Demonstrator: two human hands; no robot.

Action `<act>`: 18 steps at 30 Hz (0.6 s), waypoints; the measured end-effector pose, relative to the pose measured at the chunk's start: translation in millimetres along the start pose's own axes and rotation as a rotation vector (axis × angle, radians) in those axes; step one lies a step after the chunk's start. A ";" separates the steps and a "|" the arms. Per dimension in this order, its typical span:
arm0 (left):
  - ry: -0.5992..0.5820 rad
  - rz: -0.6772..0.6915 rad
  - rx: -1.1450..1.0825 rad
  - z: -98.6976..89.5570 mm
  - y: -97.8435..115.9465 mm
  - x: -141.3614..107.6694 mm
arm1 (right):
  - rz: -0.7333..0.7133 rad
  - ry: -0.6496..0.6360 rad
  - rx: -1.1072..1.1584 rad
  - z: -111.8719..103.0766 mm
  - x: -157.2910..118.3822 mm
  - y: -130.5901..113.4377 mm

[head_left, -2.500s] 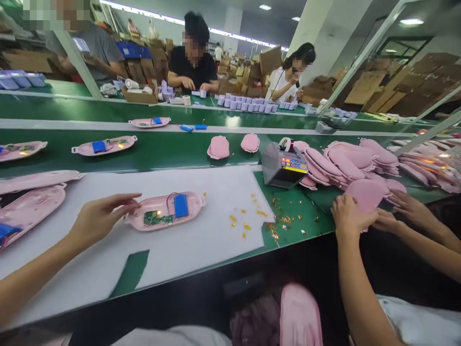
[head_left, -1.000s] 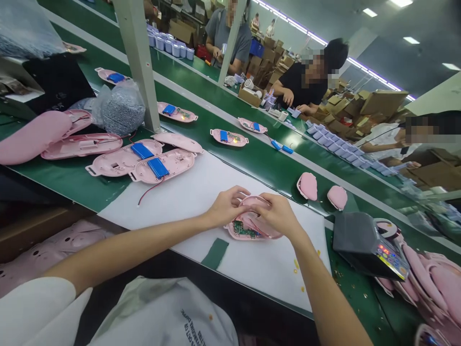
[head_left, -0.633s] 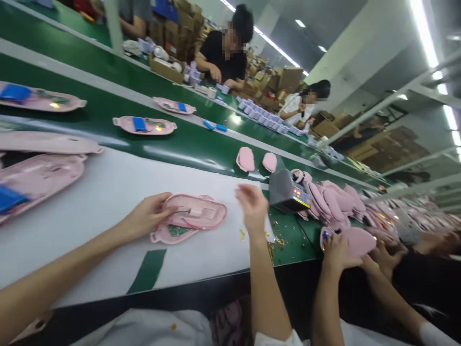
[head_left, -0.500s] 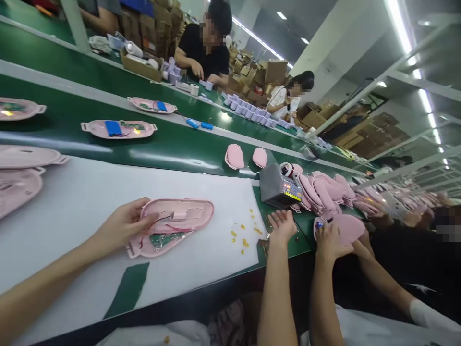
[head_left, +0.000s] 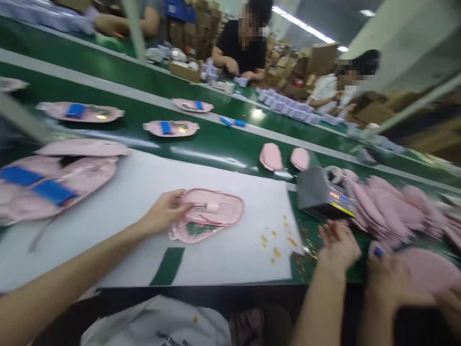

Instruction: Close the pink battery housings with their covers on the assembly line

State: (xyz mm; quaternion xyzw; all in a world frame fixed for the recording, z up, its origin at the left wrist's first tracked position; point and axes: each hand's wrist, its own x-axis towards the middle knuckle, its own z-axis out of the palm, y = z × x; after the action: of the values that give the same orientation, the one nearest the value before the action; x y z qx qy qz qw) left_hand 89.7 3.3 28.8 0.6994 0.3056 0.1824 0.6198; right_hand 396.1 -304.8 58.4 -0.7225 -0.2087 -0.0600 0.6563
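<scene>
My left hand (head_left: 167, 211) is closed on the left end of a pink plastic housing (head_left: 216, 206), with thumb and fingers gripping it. Its two shells lie one over the other, and a green circuit board (head_left: 196, 228) shows in the lower one. The housing is over a white sheet on the bench. My right hand (head_left: 338, 245), somewhat blurred, is palm up with fingers apart and slightly bent; I see nothing in it. It is beside small shiny metal pieces (head_left: 309, 250) and in front of a grey box with a red digital display (head_left: 322, 194).
Small yellow pieces (head_left: 276, 252) lie on the white sheet (head_left: 230, 264). Pink shells with blue batteries (head_left: 54, 192) are at left; more stand on the green belt (head_left: 216, 149). Pink housings (head_left: 385, 206) pile up at right, near a co-worker's hands (head_left: 389, 283). Other people sit across the line.
The view has swung left, so everything appears further right, and blue batteries in the left-hand shells have come into sight. My left hand keeps its hold; my right hand stays beside the metal pieces.
</scene>
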 end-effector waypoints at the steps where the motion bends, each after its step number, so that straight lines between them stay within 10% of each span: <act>1: -0.017 0.001 -0.049 0.4 -2.3 0.2 | -0.021 0.013 0.049 30.6 -11.6 -6.6; 3: -0.044 0.004 -0.152 0.9 -7.7 1.6 | -0.118 -0.116 0.111 96.3 -36.7 -31.7; 9: 0.000 0.060 -0.333 1.1 -16.7 -0.4 | -0.556 -1.080 -0.198 242.4 -76.0 -88.4; 18: 0.113 0.130 -0.390 -2.0 -30.0 3.8 | -0.661 -1.165 -0.465 266.2 -76.8 -76.2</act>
State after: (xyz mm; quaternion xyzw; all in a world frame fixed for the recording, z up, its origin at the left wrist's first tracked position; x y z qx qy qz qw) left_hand 85.3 8.7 -0.7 0.5733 0.2530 0.3167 0.7121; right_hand 247.7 -58.8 66.2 -0.6574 -0.7160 0.0973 0.2138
